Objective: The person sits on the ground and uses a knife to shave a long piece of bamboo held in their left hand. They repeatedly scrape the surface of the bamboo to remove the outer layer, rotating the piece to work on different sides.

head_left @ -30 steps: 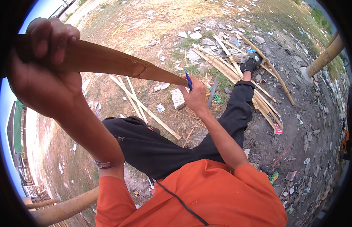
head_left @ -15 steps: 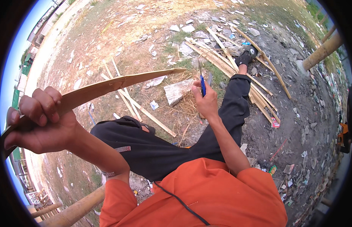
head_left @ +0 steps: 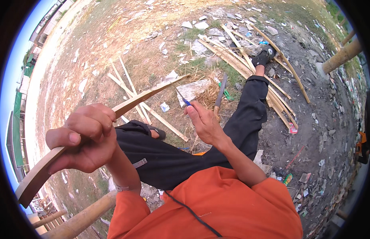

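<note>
My left hand (head_left: 85,137) is wrapped round a long, slightly curved bamboo strip (head_left: 143,96), its far end pointing out over the ground in front. My right hand (head_left: 205,122) is closed on a blue-handled knife (head_left: 187,102). Its narrow dark blade slants up and left near the strip's far end; whether they touch I cannot tell. Beyond the right hand a larger blade with a wooden handle (head_left: 220,95) lies on the ground near my leg. A pale, rough block (head_left: 196,89) lies behind the knife tip.
Split bamboo strips (head_left: 232,65) lie piled beside my outstretched foot, with several loose strips (head_left: 131,93) ahead of my other foot. Broken tile pieces (head_left: 201,25) and litter cover the ground. Bamboo poles stand at right (head_left: 342,57) and lower left (head_left: 83,217).
My left hand has come inward to the right, turning the strip more edge-on. The right hand has moved down and left, tilting the knife leftward and uncovering the larger blade.
</note>
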{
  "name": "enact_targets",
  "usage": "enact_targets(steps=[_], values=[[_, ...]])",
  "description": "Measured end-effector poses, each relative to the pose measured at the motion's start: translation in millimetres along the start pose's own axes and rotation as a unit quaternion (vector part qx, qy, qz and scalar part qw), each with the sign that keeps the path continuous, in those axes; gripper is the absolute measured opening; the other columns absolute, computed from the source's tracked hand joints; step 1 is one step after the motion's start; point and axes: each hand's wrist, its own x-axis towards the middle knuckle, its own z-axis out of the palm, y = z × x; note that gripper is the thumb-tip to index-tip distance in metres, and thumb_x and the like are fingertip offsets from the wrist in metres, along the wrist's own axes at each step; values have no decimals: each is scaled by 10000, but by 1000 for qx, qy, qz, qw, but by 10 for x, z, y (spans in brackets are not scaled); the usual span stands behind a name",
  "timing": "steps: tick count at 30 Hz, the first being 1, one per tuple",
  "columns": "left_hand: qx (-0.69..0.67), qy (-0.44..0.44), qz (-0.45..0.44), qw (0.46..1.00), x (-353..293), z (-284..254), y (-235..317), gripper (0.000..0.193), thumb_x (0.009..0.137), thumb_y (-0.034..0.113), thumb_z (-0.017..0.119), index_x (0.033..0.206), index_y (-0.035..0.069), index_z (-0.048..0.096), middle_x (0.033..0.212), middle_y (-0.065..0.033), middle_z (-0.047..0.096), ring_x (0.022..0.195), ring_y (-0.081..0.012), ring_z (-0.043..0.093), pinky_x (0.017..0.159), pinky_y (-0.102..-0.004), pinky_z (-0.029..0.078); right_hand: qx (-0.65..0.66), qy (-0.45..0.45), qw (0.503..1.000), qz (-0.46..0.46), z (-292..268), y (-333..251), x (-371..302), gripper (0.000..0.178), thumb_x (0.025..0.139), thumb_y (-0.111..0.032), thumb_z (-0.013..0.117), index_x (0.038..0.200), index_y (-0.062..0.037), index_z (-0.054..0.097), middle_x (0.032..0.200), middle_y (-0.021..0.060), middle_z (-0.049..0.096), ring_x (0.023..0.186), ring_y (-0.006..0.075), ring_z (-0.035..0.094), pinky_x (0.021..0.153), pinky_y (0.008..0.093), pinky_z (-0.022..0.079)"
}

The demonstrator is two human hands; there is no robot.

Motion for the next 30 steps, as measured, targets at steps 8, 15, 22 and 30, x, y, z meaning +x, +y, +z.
enact_targets(steps=[8, 15, 22, 30], values=[[40, 100, -47, 993, -49, 231, 399, 487, 924, 581, 368, 946, 116, 512, 607, 1, 368, 481, -127, 328, 456, -284, 290, 58, -9, 998, -25, 172, -343, -40, 340, 993, -297, 382, 930, 8, 518, 562, 150, 447, 494, 277, 453, 517, 386, 348], [38, 208, -58, 976, -27, 71, 699, 354, 901, 466, 521, 792, 130, 507, 610, 27, 321, 523, -106, 297, 524, -275, 247, 26, -31, 999, 31, 266, -85, -4, 317, 979, -303, 409, 900, -4, 478, 574, 212, 506, 550, 418, 519, 522, 457, 357], [48, 214, -87, 972, -76, -52, 453, 408, 920, 522, 454, 767, 145, 433, 619, 17, 312, 523, -112, 283, 539, -288, 240, 31, -34, 999, 17, 360, -48, 88, 360, 984, -308, 400, 830, 8, 481, 564, 221, 477, 529, 403, 491, 511, 447, 353], [6, 166, -70, 984, -104, 136, 407, 430, 889, 549, 499, 727, 161, 412, 567, 37, 316, 490, -96, 291, 514, -266, 244, -5, -25, 999, -22, 381, -273, 165, 344, 976, -284, 423, 791, -3, 496, 508, 228, 478, 482, 424, 512, 443, 464, 359]])
